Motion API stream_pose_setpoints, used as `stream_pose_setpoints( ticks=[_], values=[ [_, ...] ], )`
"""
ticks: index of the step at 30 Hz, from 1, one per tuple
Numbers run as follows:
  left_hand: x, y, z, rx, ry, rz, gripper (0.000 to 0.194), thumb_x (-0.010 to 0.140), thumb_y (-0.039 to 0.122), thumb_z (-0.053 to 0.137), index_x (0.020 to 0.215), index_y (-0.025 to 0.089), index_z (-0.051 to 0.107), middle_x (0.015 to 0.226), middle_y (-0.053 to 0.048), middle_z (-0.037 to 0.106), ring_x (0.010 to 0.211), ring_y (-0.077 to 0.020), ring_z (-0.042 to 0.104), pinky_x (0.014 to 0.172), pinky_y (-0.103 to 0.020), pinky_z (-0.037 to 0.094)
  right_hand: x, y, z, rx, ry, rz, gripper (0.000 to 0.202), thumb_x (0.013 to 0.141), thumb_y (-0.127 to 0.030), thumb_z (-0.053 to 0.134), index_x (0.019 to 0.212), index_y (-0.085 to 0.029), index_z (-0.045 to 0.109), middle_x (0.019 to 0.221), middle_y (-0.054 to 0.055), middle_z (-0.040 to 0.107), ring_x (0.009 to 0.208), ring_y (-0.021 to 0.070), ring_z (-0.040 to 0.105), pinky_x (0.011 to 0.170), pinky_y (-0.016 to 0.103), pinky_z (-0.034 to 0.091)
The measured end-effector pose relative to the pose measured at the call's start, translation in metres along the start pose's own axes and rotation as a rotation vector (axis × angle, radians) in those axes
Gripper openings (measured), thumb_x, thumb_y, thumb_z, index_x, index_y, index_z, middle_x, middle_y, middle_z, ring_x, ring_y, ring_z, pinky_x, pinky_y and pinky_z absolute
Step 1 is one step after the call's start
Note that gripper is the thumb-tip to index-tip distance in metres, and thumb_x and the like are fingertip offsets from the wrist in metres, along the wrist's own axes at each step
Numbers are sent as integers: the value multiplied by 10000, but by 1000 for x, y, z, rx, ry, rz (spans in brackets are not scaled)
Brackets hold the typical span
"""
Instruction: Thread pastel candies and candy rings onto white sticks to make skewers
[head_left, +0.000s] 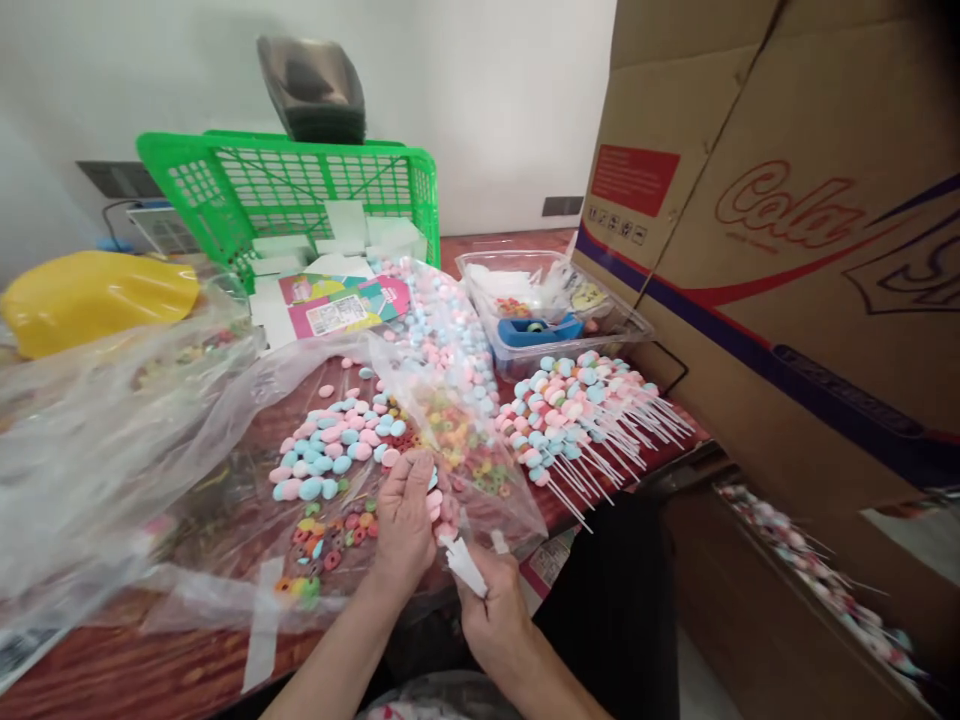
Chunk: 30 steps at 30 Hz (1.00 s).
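Observation:
My left hand (pixel 405 520) is closed, thumb and fingers pinched at the top of a short row of pink and blue candies (pixel 436 505). Just below and to the right, my right hand (pixel 496 605) is wrapped round a bundle of white sticks (pixel 466 568), whose upper ends meet the lowest candy. Whether a stick runs through the candies cannot be made out. Left of my hands lie loose pink and blue candies (pixel 330 445) and coloured cereal rings (pixel 334 545). A clear plastic bag (pixel 480 430) holds more candies and rings.
Candy skewers (pixel 577 410) are piled to the right, sticks towards me. Behind them a clear tray (pixel 615 320) holds a blue tape dispenser (pixel 536 330). A green basket (pixel 285 170) stands at the back, a yellow bag (pixel 97 300) left. A large cardboard box (pixel 765 280) rises on the right.

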<state>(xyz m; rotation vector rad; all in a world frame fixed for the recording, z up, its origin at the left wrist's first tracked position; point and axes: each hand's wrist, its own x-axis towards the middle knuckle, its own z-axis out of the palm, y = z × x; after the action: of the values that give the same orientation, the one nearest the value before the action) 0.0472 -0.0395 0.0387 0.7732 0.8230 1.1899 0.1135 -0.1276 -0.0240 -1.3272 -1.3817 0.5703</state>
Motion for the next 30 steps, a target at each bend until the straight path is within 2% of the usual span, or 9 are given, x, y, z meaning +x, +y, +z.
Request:
stream_pose_setpoints(
  ticks=[4,8,13,16,18,20,23,26,30],
  values=[
    [-2,-8,2,-12,-11,10,286,760,399,689,758,187,497,573,75,537,311,-34,430,295,-133,296,1,5,2,24,22,40,275,851,-186,412,774,-174,676,615,0,611,559,138,542,604,240,449],
    [3,-6,3,-99,7,-2,293,772,418,681,927,220,532,585,79,547,355,-44,462,319,-128,306,8,6,-8,-32,34,48,275,819,-146,419,783,-167,691,661,22,649,597,152,571,635,251,471],
    [4,-9,4,-135,-43,-104,352,743,448,706,733,181,476,565,74,516,353,-27,415,337,-138,320,8,6,-12,-163,-1,-26,359,714,-57,405,836,-188,716,648,33,670,589,169,608,621,252,487],
    [6,-9,5,-145,-64,-111,359,741,467,703,733,179,489,575,67,515,374,-35,424,353,-147,340,11,7,-17,-287,-19,-89,404,658,-43,413,877,-195,716,695,47,700,630,183,641,616,252,490],
    [10,-5,3,-158,-61,-56,333,769,488,672,808,183,543,629,42,553,465,-61,507,414,-163,415,20,7,-35,-422,3,-140,440,649,-48,424,949,-197,708,788,59,726,696,190,662,649,258,496],
    [12,0,-4,-147,-62,13,326,790,483,652,942,203,586,789,-2,630,640,-100,598,538,-201,505,37,5,-66,-615,81,-152,430,674,-57,431,981,-191,702,841,71,734,717,189,663,661,255,491],
    [9,6,-21,-29,-65,45,378,780,454,671,1083,237,608,1017,-42,662,809,-141,629,677,-266,544,73,0,-124,-1009,148,8,375,725,-72,457,985,-182,704,797,88,722,703,196,646,661,264,458],
    [-5,4,-38,119,-94,5,356,750,426,709,1018,194,677,909,-49,691,747,-141,622,686,-253,517,112,-7,-169,-1355,32,284,302,789,-106,481,996,-167,691,880,113,705,782,196,640,671,262,420],
    [-24,1,-56,301,-244,-24,262,771,403,692,892,173,729,740,-45,686,674,-144,598,666,-241,486,128,-15,-195,-1428,4,323,278,802,-108,469,954,-151,697,942,145,677,846,241,621,653,299,409]
  ],
)
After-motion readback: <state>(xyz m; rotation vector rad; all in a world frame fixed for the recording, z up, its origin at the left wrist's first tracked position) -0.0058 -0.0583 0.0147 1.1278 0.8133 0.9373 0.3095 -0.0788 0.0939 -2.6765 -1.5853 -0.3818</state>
